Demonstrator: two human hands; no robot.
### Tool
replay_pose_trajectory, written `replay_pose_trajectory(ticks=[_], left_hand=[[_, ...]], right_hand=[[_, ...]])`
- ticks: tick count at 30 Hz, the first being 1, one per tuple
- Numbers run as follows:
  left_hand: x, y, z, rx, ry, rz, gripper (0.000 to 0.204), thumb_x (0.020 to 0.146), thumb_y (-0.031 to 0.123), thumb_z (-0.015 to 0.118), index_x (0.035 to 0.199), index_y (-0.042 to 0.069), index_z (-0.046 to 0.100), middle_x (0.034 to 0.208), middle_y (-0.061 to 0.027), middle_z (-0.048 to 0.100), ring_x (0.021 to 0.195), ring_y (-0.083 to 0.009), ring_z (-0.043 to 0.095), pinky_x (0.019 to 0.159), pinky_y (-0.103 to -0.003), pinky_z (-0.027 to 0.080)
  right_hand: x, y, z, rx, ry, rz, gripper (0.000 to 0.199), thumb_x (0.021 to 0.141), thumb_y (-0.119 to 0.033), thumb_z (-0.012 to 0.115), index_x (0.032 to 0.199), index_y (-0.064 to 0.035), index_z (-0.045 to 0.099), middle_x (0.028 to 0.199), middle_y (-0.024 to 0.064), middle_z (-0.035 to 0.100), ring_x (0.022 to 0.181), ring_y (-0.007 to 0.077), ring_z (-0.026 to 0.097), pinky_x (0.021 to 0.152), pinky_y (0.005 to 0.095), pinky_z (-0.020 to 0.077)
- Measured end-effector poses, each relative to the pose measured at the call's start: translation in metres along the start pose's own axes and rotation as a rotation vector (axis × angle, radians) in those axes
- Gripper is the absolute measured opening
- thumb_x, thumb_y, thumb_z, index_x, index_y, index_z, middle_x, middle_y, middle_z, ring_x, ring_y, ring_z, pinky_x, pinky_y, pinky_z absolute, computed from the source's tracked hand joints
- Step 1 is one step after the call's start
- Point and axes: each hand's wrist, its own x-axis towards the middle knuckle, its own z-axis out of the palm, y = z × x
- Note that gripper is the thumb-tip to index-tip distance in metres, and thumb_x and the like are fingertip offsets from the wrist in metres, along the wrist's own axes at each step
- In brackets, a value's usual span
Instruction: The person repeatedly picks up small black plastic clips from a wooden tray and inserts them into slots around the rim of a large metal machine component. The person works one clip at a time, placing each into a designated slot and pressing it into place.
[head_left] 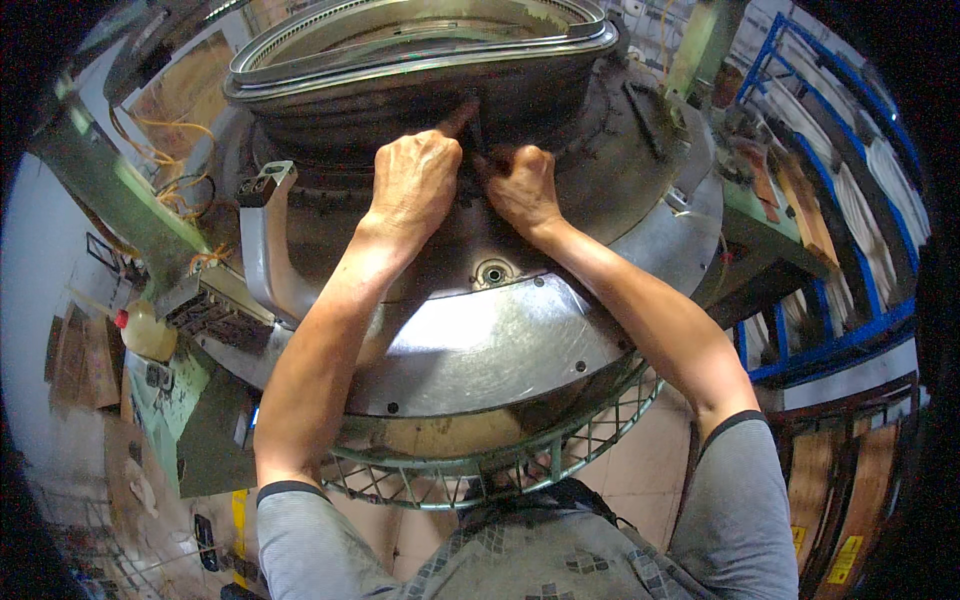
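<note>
A big round machine with a dark cylinder wall (340, 125) and a toothed metal ring (425, 62) on top stands before me. My left hand (418, 182) is closed at the front of this wall, its index finger reaching forward onto a narrow dark upright part (475, 118). Close beside it, to the right and slightly lower, my right hand (524, 188) is closed too, thumb and fingers together against the dark surface. Whatever either hand grips is hidden by the fingers and the shadow. Between my wrists and me lies a round fitting (494, 274) in the shiny metal plate (470, 345).
A grey upright bracket (266, 235) rises left of my left forearm. Green posts (150, 205) flank the machine. A green lattice guard (500, 478) curves along its near edge, close to my body. A blue rack (850, 140) stands right; a red-capped jug (150, 330) stands left.
</note>
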Motion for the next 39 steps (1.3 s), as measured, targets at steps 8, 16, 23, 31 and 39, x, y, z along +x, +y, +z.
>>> replay_pose_trajectory(ticks=[8,16,23,31,39], left_hand=[[0.008,-0.012,0.001,0.04,0.067,0.008,0.009,0.077,0.0,0.062,0.07,0.003,0.067,0.074,-0.0213,0.067,0.069,-0.0382,0.07,0.058,-0.046,0.057],[0.006,-0.013,0.003,0.081,-0.025,-0.061,0.074,0.073,0.001,0.066,0.144,0.018,0.053,0.076,-0.0184,0.071,0.073,-0.0347,0.072,0.063,-0.044,0.06],[0.004,-0.029,0.0,-0.072,-0.001,0.032,0.084,0.07,-0.005,0.063,0.147,0.025,0.051,0.083,-0.0178,0.072,0.073,-0.0367,0.071,0.067,-0.046,0.061],[0.004,-0.024,-0.002,-0.097,-0.03,-0.04,0.094,0.069,-0.006,0.062,0.154,0.028,0.039,0.081,-0.0215,0.07,0.076,-0.0399,0.07,0.068,-0.05,0.059],[0.004,-0.023,-0.005,-0.056,0.099,0.053,0.027,0.068,-0.004,0.064,0.088,0.007,0.077,0.122,-0.0118,0.069,0.073,-0.0307,0.072,0.066,-0.04,0.06]], right_hand=[[0.039,0.016,0.04,0.017,0.279,0.024,0.02,0.082,-0.026,0.078,0.085,-0.0063,0.077,0.077,0.0184,0.072,0.071,0.028,0.074,0.061,0.0382,0.0542],[0.046,0.011,0.013,-0.353,0.187,-0.1,0.033,0.08,-0.045,0.078,0.085,-0.0122,0.079,0.072,0.0158,0.071,0.067,0.0362,0.071,0.063,0.044,0.0561],[0.053,-0.001,0.001,-0.483,-0.003,-0.045,0.058,0.078,-0.066,0.071,0.081,-0.0085,0.078,0.074,0.0219,0.069,0.074,0.0384,0.071,0.065,0.047,0.056],[0.049,-0.006,0.001,1.036,-0.253,0.466,0.017,0.093,-0.019,0.07,0.103,-0.0051,0.072,0.091,0.0055,0.072,0.07,0.0166,0.064,0.057,0.0325,0.0501],[0.05,-0.001,0.0,1.095,-0.455,0.379,0.021,0.098,-0.012,0.061,0.115,-0.004,0.068,0.099,0.0046,0.072,0.081,0.0148,0.065,0.074,0.0297,0.0541]])
